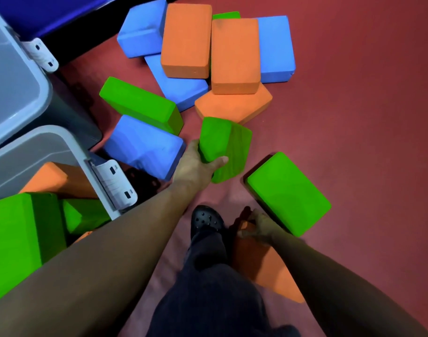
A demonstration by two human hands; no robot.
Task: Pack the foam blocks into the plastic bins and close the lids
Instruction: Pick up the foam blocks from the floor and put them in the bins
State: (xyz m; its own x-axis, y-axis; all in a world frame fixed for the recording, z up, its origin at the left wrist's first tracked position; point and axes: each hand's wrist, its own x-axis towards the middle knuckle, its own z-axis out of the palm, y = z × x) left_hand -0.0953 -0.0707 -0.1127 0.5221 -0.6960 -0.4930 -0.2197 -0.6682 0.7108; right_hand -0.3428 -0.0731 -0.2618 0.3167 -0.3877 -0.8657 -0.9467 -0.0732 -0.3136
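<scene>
Two grasps mid-gathering: left hand clutching green rectangular foam block, right hand pinching orange foam block; next, carrying both left into grey plastic bin.

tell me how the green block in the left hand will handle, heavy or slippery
Probably light: the left hand holds the green block by one end, alone. Its matte foam face likely grips well. Flat sides suggest it won't roll.

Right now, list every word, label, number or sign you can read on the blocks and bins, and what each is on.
None: no readable text shows.
Foam blocks, such as the green foam block gripped by the left hand: plain faces.
Grey plastic bin and its white latch: slots only, no lettering.
</scene>
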